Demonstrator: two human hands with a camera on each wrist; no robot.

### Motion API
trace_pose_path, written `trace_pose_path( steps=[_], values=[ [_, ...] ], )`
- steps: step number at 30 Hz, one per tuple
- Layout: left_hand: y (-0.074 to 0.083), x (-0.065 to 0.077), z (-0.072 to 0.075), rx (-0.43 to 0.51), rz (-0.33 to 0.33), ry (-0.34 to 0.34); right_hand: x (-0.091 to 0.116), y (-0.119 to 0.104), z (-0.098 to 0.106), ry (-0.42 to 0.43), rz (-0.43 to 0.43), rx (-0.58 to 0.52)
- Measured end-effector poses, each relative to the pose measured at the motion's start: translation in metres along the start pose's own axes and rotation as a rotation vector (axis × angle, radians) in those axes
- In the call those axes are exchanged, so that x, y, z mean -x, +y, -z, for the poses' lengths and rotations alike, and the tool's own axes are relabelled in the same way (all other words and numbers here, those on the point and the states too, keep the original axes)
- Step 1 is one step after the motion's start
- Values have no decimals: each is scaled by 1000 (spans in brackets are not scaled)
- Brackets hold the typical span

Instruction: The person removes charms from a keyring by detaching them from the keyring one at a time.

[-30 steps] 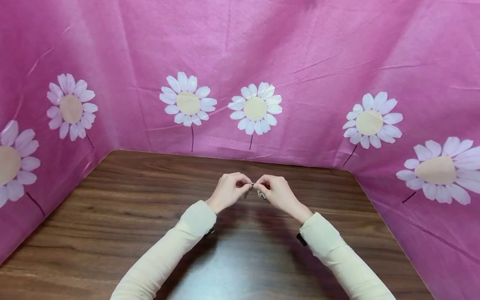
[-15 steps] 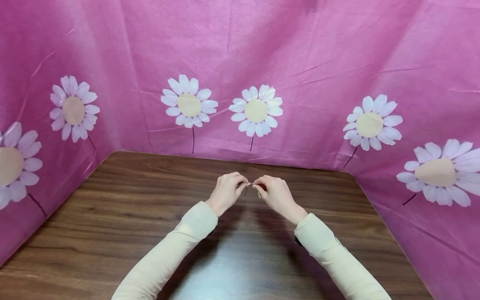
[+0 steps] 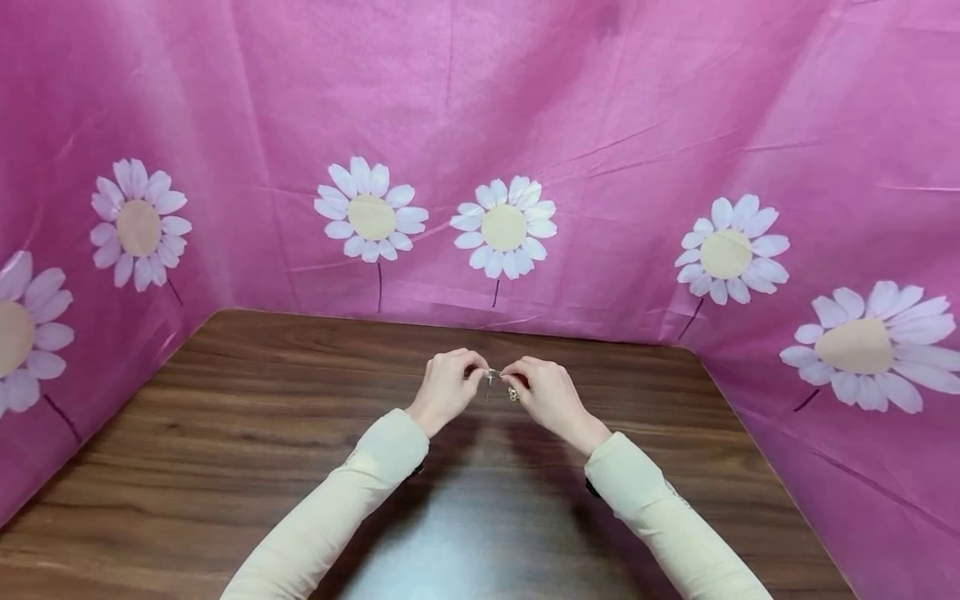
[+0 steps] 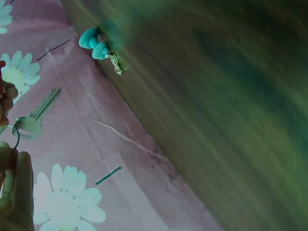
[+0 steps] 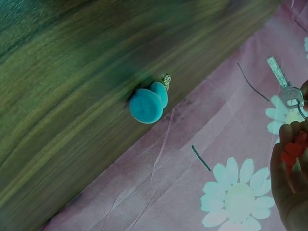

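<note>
Above the table, both hands meet at a small metal key ring (image 4: 18, 138). My left hand (image 3: 447, 385) pinches the ring, and a silver key (image 4: 34, 118) hangs from it. Opposite, my right hand (image 3: 549, 388) has its thumb and fingertips at the other side of the ring. A red charm (image 5: 292, 150) sits within its curled fingers; how it joins the ring is hidden. A teal, rounded charm (image 5: 147, 106) with a gold chain (image 5: 166, 82) lies on the table. From the head view the right hand hides that charm, while its chain (image 3: 513, 393) shows.
The brown wood-grain table (image 3: 247, 433) fills the foreground. Pink cloth (image 3: 600, 100) printed with large white daisies (image 3: 504, 227) rises behind its far edge and along both sides.
Both hands have shifted slightly left in the head view. The gap between their fingertips has widened a little, and the ring and hanging key show more clearly. A blue bit beside the right hand is now hidden.
</note>
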State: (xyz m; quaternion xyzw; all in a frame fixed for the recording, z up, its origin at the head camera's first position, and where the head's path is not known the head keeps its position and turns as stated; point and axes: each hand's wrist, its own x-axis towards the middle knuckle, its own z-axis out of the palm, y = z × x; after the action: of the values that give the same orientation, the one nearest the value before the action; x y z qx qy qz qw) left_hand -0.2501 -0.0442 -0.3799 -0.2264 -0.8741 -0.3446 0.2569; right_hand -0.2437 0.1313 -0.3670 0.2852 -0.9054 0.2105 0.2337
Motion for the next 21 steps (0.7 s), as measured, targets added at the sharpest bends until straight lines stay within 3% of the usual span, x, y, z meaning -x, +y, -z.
trace_pose_path(
  steps=[5,12,21],
  values=[
    [2,-3,-1,71,111,-1,0,4,-1,-11,-63,-50],
    [1,-9,-2,238,200,29,-6,7,0,26,-97,-145],
    [-2,-8,-5,410,314,-14,-5,11,-7,18,-125,-204]
  ],
)
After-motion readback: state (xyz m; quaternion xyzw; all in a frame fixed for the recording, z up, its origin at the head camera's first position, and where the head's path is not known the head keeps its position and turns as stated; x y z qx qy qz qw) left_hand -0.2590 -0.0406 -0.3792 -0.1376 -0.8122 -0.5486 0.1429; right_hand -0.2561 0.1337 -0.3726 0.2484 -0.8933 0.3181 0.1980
